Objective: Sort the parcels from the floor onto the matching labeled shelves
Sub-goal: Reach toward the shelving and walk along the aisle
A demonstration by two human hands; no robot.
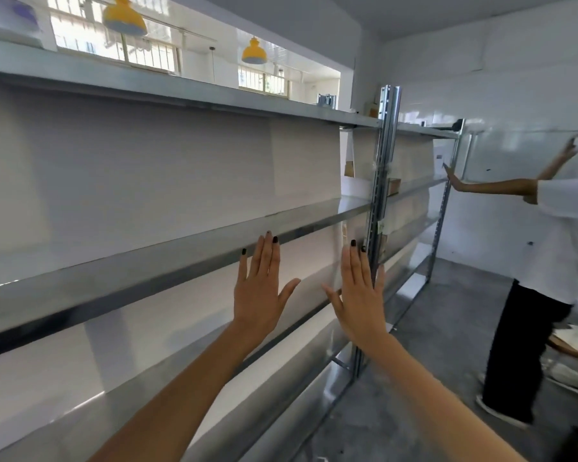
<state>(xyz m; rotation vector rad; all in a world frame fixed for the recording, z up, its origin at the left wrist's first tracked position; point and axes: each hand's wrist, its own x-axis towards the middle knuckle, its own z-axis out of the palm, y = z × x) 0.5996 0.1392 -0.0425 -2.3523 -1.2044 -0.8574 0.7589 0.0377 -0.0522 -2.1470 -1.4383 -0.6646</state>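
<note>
Parcels (pixel 393 186) are lying right of centre on the shelves (pixel 147 265); left hand (pixel 259 291) and right hand (pixel 359 295) are hovering flat-fingered before them, holding nothing, so a floor pickup is likely coming next.

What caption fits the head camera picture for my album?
Both raised flat, left hand and right hand face a metal shelf; another person stands nearby.
</note>
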